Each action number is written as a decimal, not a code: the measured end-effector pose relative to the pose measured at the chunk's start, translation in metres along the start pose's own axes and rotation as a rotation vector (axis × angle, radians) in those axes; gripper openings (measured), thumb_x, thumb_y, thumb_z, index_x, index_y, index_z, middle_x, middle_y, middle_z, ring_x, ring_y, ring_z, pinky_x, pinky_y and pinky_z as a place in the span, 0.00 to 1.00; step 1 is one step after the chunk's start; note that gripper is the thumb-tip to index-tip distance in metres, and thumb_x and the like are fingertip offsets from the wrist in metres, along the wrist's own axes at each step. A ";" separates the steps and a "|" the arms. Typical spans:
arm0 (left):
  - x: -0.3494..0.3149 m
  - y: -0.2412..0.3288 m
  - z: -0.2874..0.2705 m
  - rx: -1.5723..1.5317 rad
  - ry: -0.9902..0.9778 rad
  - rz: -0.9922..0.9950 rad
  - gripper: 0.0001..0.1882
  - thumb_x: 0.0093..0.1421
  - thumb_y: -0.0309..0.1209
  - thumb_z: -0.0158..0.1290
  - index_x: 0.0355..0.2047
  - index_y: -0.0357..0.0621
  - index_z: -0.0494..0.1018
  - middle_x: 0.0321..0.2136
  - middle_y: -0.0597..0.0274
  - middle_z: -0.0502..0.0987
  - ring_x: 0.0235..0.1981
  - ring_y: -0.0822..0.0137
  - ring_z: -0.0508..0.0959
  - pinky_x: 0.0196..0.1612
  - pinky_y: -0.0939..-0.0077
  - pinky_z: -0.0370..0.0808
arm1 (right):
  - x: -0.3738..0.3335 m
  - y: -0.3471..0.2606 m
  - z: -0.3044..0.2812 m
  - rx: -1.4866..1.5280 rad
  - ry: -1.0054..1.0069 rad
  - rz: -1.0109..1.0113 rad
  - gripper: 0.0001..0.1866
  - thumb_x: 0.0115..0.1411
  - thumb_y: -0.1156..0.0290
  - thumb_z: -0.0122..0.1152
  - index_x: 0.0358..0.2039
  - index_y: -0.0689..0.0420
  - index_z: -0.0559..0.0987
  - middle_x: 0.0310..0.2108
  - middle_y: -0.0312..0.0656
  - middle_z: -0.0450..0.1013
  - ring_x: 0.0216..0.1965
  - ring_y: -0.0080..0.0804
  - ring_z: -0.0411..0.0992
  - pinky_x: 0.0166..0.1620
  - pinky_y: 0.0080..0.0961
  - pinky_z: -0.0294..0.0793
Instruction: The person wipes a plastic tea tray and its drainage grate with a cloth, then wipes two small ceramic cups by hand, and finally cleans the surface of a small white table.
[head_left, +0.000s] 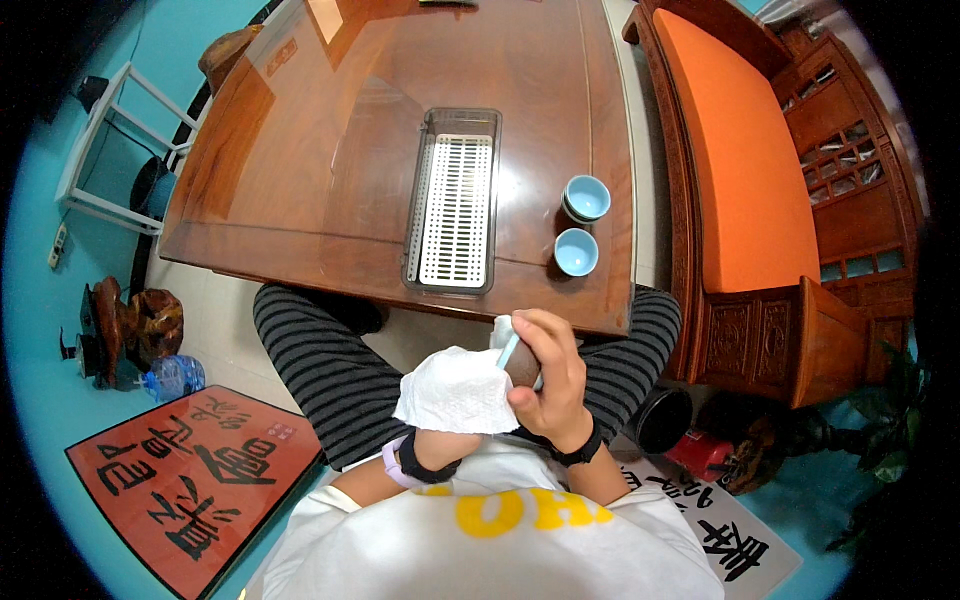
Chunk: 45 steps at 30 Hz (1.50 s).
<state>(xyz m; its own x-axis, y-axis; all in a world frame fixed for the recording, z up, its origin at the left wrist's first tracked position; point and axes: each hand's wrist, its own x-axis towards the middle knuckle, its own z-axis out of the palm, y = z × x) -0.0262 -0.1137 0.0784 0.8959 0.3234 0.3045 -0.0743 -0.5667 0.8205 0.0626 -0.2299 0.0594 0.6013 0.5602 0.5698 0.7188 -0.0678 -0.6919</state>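
Note:
In front of my body, my right hand [560, 375] curls around a small cup [522, 366] with a brown outside and a light blue rim. The cup lies tipped on its side, its mouth toward the left. A white textured paper towel [455, 390] drapes over my left hand [445, 448] and meets the cup's rim. Another bit of the towel shows above the rim. My left fingers are hidden under the towel; only the back of the hand and the wrist show. Both hands are above my lap, just off the table's near edge.
On the glossy wooden table [330, 200] stand a light blue cup [576, 253] and a small stack of similar cups [587, 196] at the right. Left of them is a dark-rimmed tray with a white slotted insert [458, 210]. A wooden bench with an orange cushion [730, 160] stands at the right.

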 end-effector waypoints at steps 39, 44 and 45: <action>-0.005 -0.003 0.008 -0.070 -0.152 0.061 0.15 0.43 0.40 0.61 0.30 0.50 0.76 0.20 0.63 0.73 0.23 0.57 0.75 0.24 0.60 0.70 | -0.008 0.002 -0.008 0.224 0.058 0.208 0.30 0.67 0.49 0.36 0.44 0.68 0.70 0.41 0.54 0.70 0.41 0.42 0.71 0.46 0.31 0.69; -0.031 -0.037 0.024 -0.070 -0.388 0.242 0.15 0.47 0.39 0.56 0.34 0.45 0.75 0.23 0.57 0.75 0.22 0.54 0.76 0.26 0.62 0.75 | 0.002 -0.012 -0.014 0.922 -0.012 0.830 0.26 0.67 0.55 0.32 0.38 0.65 0.73 0.36 0.44 0.73 0.38 0.29 0.71 0.44 0.25 0.69; -0.026 -0.030 0.025 -0.043 -0.346 0.255 0.15 0.47 0.40 0.56 0.32 0.45 0.75 0.24 0.56 0.76 0.23 0.54 0.77 0.27 0.63 0.75 | 0.006 -0.006 -0.019 1.164 -0.136 0.999 0.25 0.67 0.55 0.32 0.37 0.65 0.73 0.36 0.43 0.73 0.37 0.28 0.71 0.44 0.24 0.69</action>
<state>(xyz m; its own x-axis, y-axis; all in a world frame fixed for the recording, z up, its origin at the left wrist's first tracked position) -0.0362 -0.1243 0.0336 0.9402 -0.1000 0.3256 -0.3235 -0.5612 0.7618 0.0681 -0.2417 0.0757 0.5746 0.7529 -0.3209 -0.6456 0.1761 -0.7431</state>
